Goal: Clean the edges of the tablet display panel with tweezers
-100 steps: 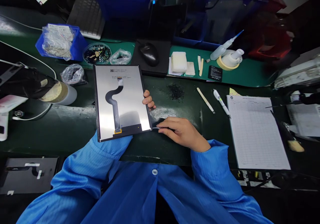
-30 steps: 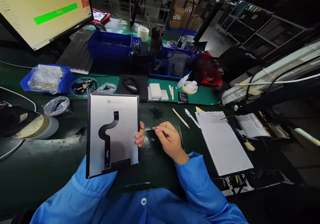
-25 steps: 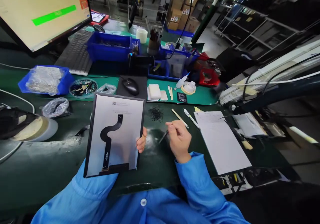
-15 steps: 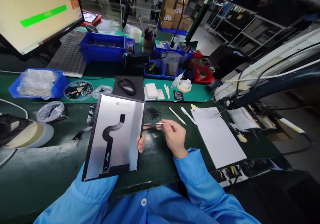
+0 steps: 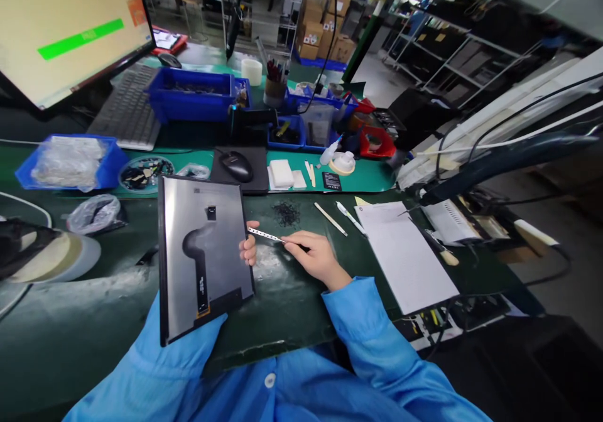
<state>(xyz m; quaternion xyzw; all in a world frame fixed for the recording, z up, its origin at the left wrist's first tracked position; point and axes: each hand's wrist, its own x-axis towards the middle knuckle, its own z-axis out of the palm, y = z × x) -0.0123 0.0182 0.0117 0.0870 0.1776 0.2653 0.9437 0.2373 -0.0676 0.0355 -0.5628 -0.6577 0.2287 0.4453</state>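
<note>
My left hand (image 5: 248, 250) supports a tablet-sized display panel (image 5: 221, 240) from behind, its fingers curled round the right edge. The panel is tilted, its silvery back facing me, with a black flex cable (image 5: 200, 271) running up from the lower edge. My right hand (image 5: 315, 257) pinches a thin, light strip-like tool (image 5: 264, 235) with a row of dark dots. Its far end reaches the left fingertips beside the panel's edge; I cannot tell whether they touch it. On the bench beyond lies a tangle of fine black bits (image 5: 286, 213).
To the right lie a wooden stick (image 5: 330, 219), a white pen (image 5: 351, 218) and a paper sheet (image 5: 405, 252). A black mouse (image 5: 237, 166), white pads (image 5: 281, 174) and blue bins (image 5: 191, 95) stand behind. At left are a plastic bag (image 5: 97, 213) and a tape roll (image 5: 70, 252).
The display panel has shifted left and turned, its back now darker with reflection. My right hand has moved left and slightly down, and the tool now slants, showing its dotted face.
</note>
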